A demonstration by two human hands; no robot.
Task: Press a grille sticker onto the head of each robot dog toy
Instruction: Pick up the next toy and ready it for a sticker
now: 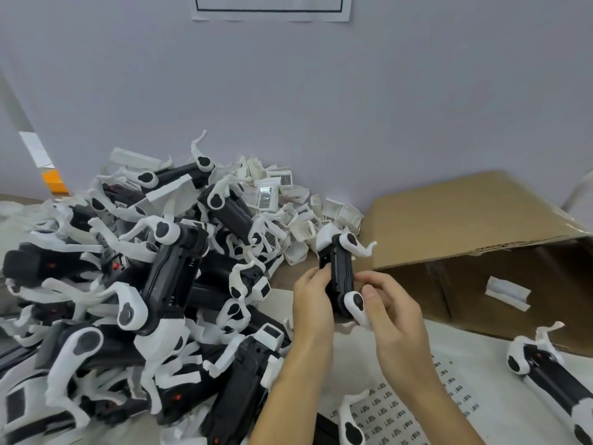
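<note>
White sheeting covers the worktable (487,358), and nearest the camera a sticker sheet (401,409) printed with rows of small dark grille marks lies flat on it, with a lone white leg piece (351,423) resting at its near left edge. To the right, a black-and-white robot dog toy (552,380) lies on its side. Just above the sheet, two bare forearms reach in: the left hand (313,297) curls its fingers around the left side of another robot dog (340,274), held upright off the table, while the right hand (390,303) grips the toy's lower right side, thumb pressed beside a white hip joint. At left, a big heap of black-bodied dogs (144,284) with white legs sprawls across the table, and loose white head pieces (282,200), some carrying grille stickers, are piled behind it. An open cardboard box (465,220) lies on its side at far right, before a pale wall (288,91) carrying a taped paper notice (269,8).
</note>
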